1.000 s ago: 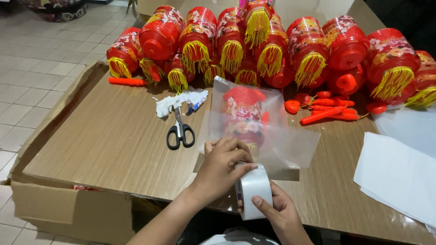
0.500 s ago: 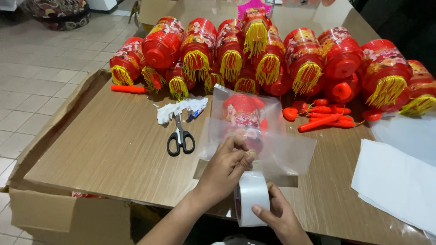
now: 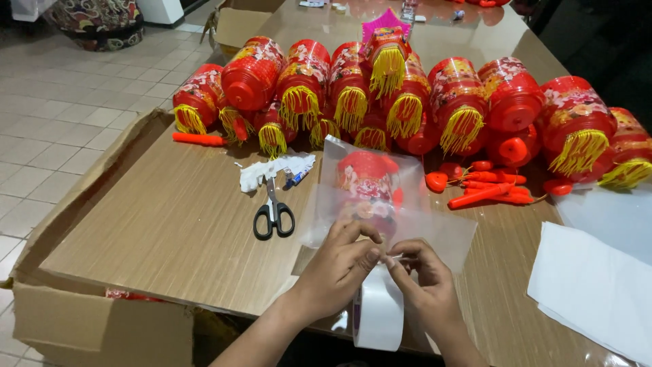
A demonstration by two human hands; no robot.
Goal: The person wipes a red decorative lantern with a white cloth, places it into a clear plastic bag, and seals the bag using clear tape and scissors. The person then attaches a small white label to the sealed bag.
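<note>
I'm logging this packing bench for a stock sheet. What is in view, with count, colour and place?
Lanterns: about a dozen, red with yellow tassels, back of table.
Bagged lantern: one, red in clear bag, centre.
Scissors: one, black handles, left of bag.
Handles: several, orange-red, right of bag.
Sheets: stack, white, right edge.
Box: one, brown, left of table.
Tape roll: one, white, near edge.
Left hand: on bag.
Right hand: pinching tape end.

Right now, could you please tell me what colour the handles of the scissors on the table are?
Black; the scissors show best in the head view.
</note>
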